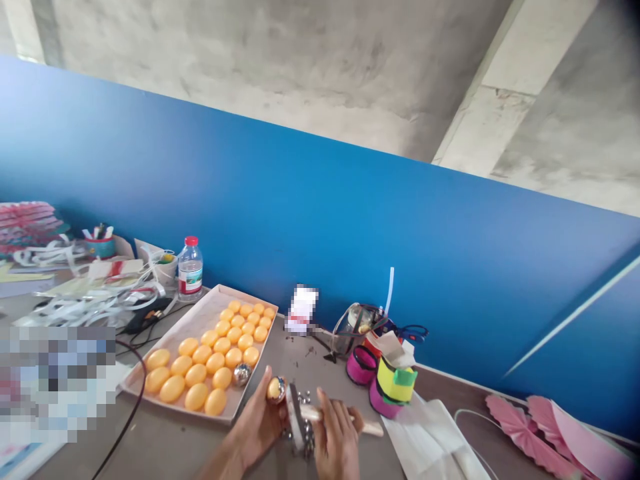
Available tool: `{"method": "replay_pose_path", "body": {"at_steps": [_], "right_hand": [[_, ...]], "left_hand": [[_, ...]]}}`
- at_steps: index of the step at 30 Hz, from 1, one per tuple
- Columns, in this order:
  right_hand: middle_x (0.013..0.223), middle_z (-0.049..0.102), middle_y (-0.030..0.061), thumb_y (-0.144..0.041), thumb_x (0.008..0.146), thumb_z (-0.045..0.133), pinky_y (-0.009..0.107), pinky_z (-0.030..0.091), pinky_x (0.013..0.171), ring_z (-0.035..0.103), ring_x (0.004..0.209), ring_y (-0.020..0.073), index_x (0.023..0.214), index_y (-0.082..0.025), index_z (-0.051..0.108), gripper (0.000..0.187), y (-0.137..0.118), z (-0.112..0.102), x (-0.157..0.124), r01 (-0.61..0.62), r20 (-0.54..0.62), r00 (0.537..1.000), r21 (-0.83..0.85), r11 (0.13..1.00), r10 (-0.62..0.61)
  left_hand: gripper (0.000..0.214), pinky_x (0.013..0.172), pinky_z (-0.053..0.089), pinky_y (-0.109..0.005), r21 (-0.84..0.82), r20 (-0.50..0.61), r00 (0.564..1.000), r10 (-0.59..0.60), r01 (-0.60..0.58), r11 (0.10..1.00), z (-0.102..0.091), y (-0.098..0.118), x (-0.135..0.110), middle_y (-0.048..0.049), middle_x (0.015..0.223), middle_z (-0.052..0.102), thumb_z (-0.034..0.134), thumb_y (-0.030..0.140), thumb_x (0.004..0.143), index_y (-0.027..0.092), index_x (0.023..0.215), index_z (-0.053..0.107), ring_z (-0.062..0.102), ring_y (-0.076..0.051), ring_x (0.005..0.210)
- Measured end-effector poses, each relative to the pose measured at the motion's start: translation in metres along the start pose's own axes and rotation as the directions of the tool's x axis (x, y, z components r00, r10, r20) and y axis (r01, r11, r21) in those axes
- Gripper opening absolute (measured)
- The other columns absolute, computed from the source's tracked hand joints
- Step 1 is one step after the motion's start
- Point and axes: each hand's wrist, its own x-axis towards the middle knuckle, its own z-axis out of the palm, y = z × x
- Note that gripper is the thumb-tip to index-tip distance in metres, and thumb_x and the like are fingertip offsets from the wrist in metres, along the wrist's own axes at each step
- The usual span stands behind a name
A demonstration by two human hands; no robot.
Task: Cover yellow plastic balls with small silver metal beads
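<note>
Yellow egg, 1 pc., partly silver-coated: pinched at the tips of the left hand, low centre of view, above the bench and just off the tray's near-right corner. Left fingers are closed round the egg, thumb side up. The right hand is wrapped tight round the wooden-handled tool, 1 pc., whose metal head sits just beside the egg; whether they touch, cannot tell.

Tray, 1 pc., to the left of the hands: approx. 26 plain yellow eggs in slanted rows (count not exact, some overlap), plus 1 silver ball at the near-right end. The tray's far-left part is bare.

Other items:
- Small metal balls, several, no. unclear, on the bench by the tool head.
- Water bottle, 1, red cap, upright behind the tray's far corner.
- Foam bands, approx. 3 (pink, yellow-green), to the right of the hands.
- Blue scissors, 1, by the wall.
- Pink paper fans, at least 2, far right.
- Black cable, 1, along the tray's left edge.

Edges and room: the blue wall panel bounds the bench at the back. There is open bench between tray and bands, and near-left of the hands.
</note>
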Motion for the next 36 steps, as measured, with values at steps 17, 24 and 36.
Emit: {"method": "replay_pose_path", "body": {"at_steps": [17,24,36], "right_hand": [[0.084,0.064,0.0068,-0.026,0.092,0.032,0.035,0.029,0.077,0.058,0.074,0.0185,0.112,-0.018,0.051,0.029,-0.0039,-0.0052,0.0006,-0.027,0.092,0.995,0.009,1.0,0.026],[0.082,0.064,0.007,-0.026,0.092,0.031,0.036,0.03,0.076,0.058,0.072,0.0187,0.112,-0.017,0.051,0.03,-0.0053,-0.006,0.0002,-0.033,0.083,0.996,0.002,0.999,0.033],[0.083,0.063,0.0058,-0.026,0.091,0.034,0.035,0.03,0.078,0.057,0.075,0.0183,0.11,-0.02,0.052,0.027,-0.0045,-0.0056,-0.0002,-0.036,0.147,0.988,0.0,0.999,0.036]], "left_hand": [[0.025,0.048,0.033,-0.018,-0.035,0.09,0.996,0.023,-0.02,0.999,-0.0033,0.0039,0.003,0.0024,0.065,0.053,0.06,0.04,0.077,0.016,0.083,0.054,0.041,-0.005,0.045],[0.033,0.045,0.03,-0.017,0.069,0.023,0.996,0.09,-0.092,0.993,-0.005,0.0009,0.0048,0.0053,0.056,0.044,0.06,0.048,0.074,0.016,0.075,0.053,0.036,-0.005,0.043],[0.032,0.048,0.035,-0.019,0.132,-0.017,0.991,0.134,-0.13,0.983,-0.0047,0.0008,0.0042,0.004,0.057,0.05,0.06,0.049,0.073,0.017,0.076,0.054,0.045,-0.008,0.048]]}}
